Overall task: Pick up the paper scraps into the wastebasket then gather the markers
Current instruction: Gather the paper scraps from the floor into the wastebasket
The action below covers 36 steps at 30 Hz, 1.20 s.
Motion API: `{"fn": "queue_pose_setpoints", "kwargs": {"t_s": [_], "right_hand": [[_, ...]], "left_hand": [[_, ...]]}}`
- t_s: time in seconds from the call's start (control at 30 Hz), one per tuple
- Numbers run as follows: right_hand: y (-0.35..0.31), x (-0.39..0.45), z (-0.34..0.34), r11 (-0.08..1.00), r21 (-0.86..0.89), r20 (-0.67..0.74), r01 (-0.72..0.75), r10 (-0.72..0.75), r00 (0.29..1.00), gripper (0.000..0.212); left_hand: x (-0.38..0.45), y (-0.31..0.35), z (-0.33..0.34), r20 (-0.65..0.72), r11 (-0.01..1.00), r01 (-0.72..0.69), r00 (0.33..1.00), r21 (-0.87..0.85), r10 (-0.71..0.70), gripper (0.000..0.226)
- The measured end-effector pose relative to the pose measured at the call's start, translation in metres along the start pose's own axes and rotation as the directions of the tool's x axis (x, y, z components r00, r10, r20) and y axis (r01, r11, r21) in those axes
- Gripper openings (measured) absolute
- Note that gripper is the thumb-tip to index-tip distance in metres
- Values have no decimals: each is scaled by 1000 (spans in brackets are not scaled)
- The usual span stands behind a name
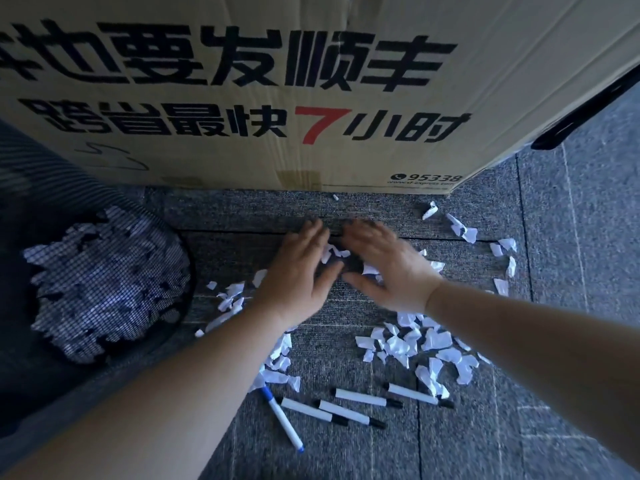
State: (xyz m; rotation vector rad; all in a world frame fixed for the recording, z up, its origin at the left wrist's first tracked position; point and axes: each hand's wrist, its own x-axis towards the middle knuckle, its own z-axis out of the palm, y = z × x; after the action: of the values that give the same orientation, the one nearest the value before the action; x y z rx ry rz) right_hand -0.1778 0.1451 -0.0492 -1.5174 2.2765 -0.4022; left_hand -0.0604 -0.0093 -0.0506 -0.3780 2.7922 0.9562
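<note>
White paper scraps (412, 344) lie scattered over the grey carpet, with more at the right (464, 230) and at the left (230, 296). My left hand (298, 271) and my right hand (384, 265) are flat on the carpet side by side, fingers spread, with a few scraps (334, 252) between them. Neither hand holds anything. A black mesh wastebasket (104, 285) at the left has many scraps inside. Several white markers with black caps (360, 398) and one blue-tipped marker (284, 419) lie near me.
A large cardboard box (277, 91) with black and red printing stands just behind the hands. A black strap (585, 112) hangs at its right side. Grey carpet (571, 237) extends to the right.
</note>
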Motion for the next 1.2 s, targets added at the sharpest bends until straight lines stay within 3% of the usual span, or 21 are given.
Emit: {"fn": "queue_pose_setpoints", "kwargs": {"t_s": [0.1,0.27,0.4,0.53,0.63,0.77,0.87,0.93,1.03,1.1,1.2], "right_hand": [[-4,-16,0,996,42,-44,83,-82,996,45],[42,-28,-24,976,-27,-218,-214,204,955,52],[68,-32,-29,948,-107,-177,-301,279,944,63],[64,-33,-19,948,-48,-158,-314,303,940,67],[45,-39,-11,963,51,-119,-265,269,956,64],[27,-65,-2,996,91,-57,22,-17,998,46],[40,-79,-11,1000,2,-121,-26,26,992,44],[56,-83,-22,983,-50,-186,-175,163,969,50],[82,-90,-30,914,-58,-191,-401,384,903,63],[87,-96,-27,892,-28,-148,-452,443,884,68],[70,-105,-16,912,37,-102,-408,410,906,69]], "left_hand": [[-6,16,7,90,995,-78,992,-68,84,62],[32,18,3,75,970,-92,994,224,77,66],[51,20,4,45,947,-6,999,322,-9,70],[51,19,3,-8,955,-49,999,292,54,73],[46,23,-1,32,963,-179,984,201,177,73],[18,32,13,266,898,-424,884,113,384,66],[3,31,25,256,866,-476,865,152,430,63],[2,32,26,219,849,-473,877,235,428,65],[9,33,22,168,874,-356,933,330,317,72],[9,32,21,169,903,-263,962,339,216,75],[-5,34,29,189,915,-231,966,330,176,78]]}}
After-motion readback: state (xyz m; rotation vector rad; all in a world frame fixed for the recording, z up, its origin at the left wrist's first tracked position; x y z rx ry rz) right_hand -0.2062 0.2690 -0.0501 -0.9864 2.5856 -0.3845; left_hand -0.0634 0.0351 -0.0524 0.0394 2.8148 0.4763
